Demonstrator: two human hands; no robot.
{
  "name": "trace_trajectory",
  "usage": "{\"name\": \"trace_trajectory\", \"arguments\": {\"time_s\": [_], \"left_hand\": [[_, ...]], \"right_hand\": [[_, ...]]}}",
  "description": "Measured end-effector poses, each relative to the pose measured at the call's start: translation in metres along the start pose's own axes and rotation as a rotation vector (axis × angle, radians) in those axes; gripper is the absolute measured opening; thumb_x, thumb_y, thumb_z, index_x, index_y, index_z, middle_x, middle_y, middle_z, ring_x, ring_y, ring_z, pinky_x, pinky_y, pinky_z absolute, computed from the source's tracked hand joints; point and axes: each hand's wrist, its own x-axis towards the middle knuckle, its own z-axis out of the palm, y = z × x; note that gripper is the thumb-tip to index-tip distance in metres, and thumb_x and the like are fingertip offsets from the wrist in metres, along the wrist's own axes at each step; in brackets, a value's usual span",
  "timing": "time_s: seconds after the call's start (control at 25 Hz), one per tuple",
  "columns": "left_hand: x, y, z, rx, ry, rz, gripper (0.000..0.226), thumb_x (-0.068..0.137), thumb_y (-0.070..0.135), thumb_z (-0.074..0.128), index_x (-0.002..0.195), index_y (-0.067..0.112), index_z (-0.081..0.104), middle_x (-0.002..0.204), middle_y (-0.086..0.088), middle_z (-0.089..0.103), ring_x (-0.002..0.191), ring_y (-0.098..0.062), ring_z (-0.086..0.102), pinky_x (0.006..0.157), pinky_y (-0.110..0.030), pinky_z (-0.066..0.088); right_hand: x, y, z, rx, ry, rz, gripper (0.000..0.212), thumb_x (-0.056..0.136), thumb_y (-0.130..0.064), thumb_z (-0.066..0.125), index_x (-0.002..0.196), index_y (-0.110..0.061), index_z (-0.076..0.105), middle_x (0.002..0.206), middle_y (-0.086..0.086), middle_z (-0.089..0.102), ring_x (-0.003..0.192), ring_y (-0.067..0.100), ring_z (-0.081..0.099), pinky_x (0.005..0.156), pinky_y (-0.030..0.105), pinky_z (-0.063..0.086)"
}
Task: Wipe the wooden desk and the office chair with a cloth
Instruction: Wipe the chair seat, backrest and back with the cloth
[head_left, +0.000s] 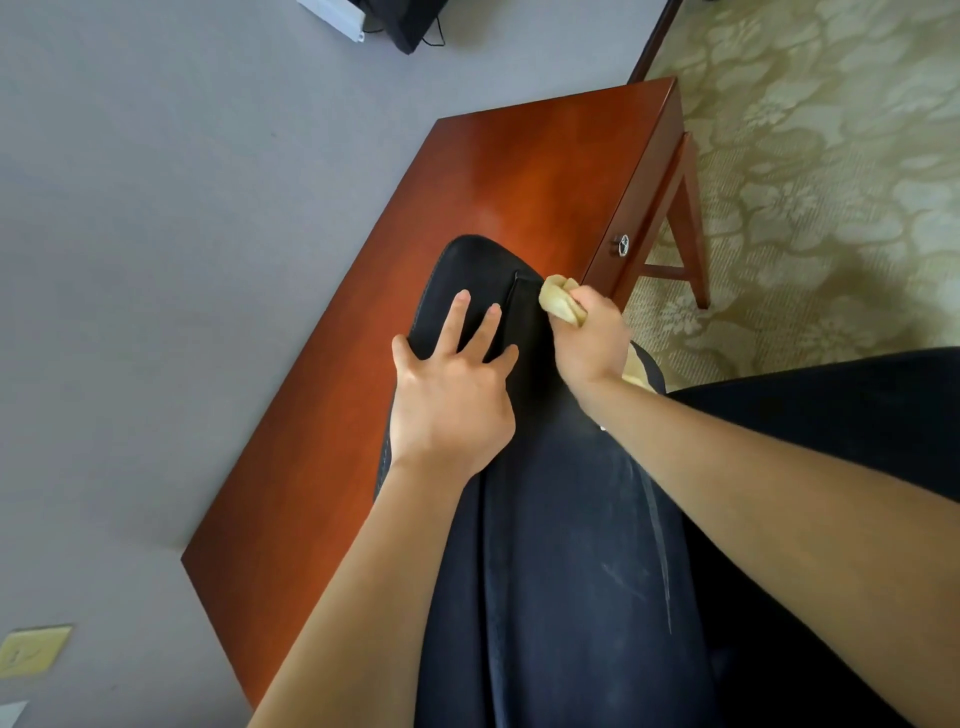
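Beside the counter (550, 171), the left hand (452, 395) lay spread, steadying the office chair (561, 519), while the right hand (592, 343) gripped the cloth (558, 301) to wipe it.

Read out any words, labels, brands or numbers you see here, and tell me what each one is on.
No readable text anywhere in view.
The wall plate: a faint dark mark, too blurred to read.
The drawer knob on the desk: too small to show any marking.

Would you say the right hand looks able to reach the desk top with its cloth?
Probably yes: the right hand grips the cloth at the top of the chair, beside the desk, with nothing visible between them.
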Motion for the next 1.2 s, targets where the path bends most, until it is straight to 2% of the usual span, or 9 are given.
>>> {"name": "trace_trajectory", "arguments": {"time_s": [0.12, 0.32, 0.52, 0.6, 0.72, 0.8, 0.96, 1.08, 1.2], "left_hand": [[-0.001, -0.001, 0.002, 0.002, 0.020, -0.003, 0.047, 0.095, 0.032, 0.031, 0.141, 0.035, 0.039, 0.159, 0.005, 0.013, 0.146, -0.021, -0.009, 0.106, -0.062, 0.021], [0.000, -0.001, 0.002, 0.003, 0.030, -0.009, 0.045, 0.095, 0.031, 0.033, 0.139, 0.034, 0.042, 0.157, 0.005, 0.022, 0.147, -0.018, -0.004, 0.104, -0.061, 0.023], [0.001, 0.000, 0.001, 0.008, 0.034, -0.008, 0.045, 0.095, 0.028, 0.035, 0.139, 0.034, 0.042, 0.156, 0.006, 0.022, 0.146, -0.018, -0.004, 0.104, -0.061, 0.024], [0.001, 0.000, 0.000, 0.012, 0.041, -0.004, 0.045, 0.094, 0.028, 0.036, 0.139, 0.034, 0.043, 0.156, 0.006, 0.023, 0.146, -0.018, -0.003, 0.103, -0.061, 0.024], [0.001, 0.001, 0.001, 0.009, 0.041, -0.011, 0.045, 0.095, 0.028, 0.036, 0.139, 0.034, 0.044, 0.156, 0.006, 0.023, 0.146, -0.018, -0.003, 0.102, -0.061, 0.024], [0.001, 0.002, 0.001, 0.007, 0.039, -0.006, 0.045, 0.095, 0.029, 0.036, 0.138, 0.033, 0.044, 0.156, 0.005, 0.024, 0.147, -0.019, -0.003, 0.103, -0.062, 0.023], [0.000, 0.002, 0.001, -0.009, 0.045, 0.002, 0.044, 0.095, 0.030, 0.035, 0.138, 0.032, 0.044, 0.156, 0.005, 0.024, 0.147, -0.019, -0.003, 0.104, -0.062, 0.022], [0.002, 0.000, 0.002, -0.023, 0.041, -0.001, 0.043, 0.096, 0.031, 0.034, 0.138, 0.033, 0.044, 0.156, 0.005, 0.024, 0.147, -0.019, -0.004, 0.105, -0.063, 0.020], [0.003, 0.000, 0.002, -0.034, 0.040, -0.003, 0.043, 0.097, 0.032, 0.033, 0.138, 0.034, 0.045, 0.156, 0.005, 0.024, 0.147, -0.019, -0.003, 0.106, -0.063, 0.019]], "right_hand": [[-0.051, 0.003, -0.010, 0.074, 0.025, -0.136, 0.010, 0.084, -0.009, 0.062, 0.075, -0.014, 0.060, 0.071, 0.000, 0.051, 0.069, 0.021, 0.051, 0.060, 0.023, 0.027], [-0.136, 0.023, -0.032, 0.167, 0.006, -0.261, 0.023, 0.070, 0.011, 0.070, 0.077, -0.010, 0.064, 0.069, -0.004, 0.052, 0.065, 0.019, 0.049, 0.061, 0.034, 0.043], [-0.180, 0.042, -0.054, 0.220, -0.179, -0.546, 0.041, 0.068, 0.003, 0.071, 0.094, -0.027, 0.061, 0.073, -0.007, 0.056, 0.073, 0.012, 0.049, 0.073, 0.029, 0.040], [-0.175, 0.047, -0.057, 0.236, -0.214, -0.657, 0.042, 0.069, 0.004, 0.073, 0.098, -0.024, 0.062, 0.072, -0.002, 0.060, 0.072, 0.013, 0.050, 0.075, 0.029, 0.041], [-0.153, 0.048, -0.051, 0.228, -0.204, -0.699, 0.031, 0.068, 0.008, 0.073, 0.089, -0.014, 0.066, 0.069, 0.002, 0.057, 0.072, 0.007, 0.045, 0.077, 0.015, 0.034], [-0.132, 0.045, -0.042, 0.196, -0.146, -0.587, 0.019, 0.069, 0.008, 0.071, 0.079, -0.009, 0.069, 0.069, -0.001, 0.052, 0.072, 0.005, 0.043, 0.075, 0.011, 0.032], [-0.073, 0.043, -0.024, 0.142, -0.085, -0.213, 0.003, 0.084, -0.010, 0.066, 0.084, -0.013, 0.066, 0.075, -0.008, 0.048, 0.074, 0.019, 0.051, 0.068, 0.025, 0.036], [-0.027, 0.064, -0.020, 0.013, -0.061, 0.110, 0.014, 0.091, -0.023, 0.057, 0.097, -0.014, 0.065, 0.091, 0.010, 0.061, 0.086, 0.029, 0.058, 0.075, 0.033, 0.045], [-0.023, 0.097, -0.025, -0.104, -0.063, 0.426, 0.020, 0.093, -0.026, 0.049, 0.105, -0.015, 0.060, 0.101, 0.012, 0.062, 0.087, 0.030, 0.056, 0.073, 0.032, 0.042]]}}
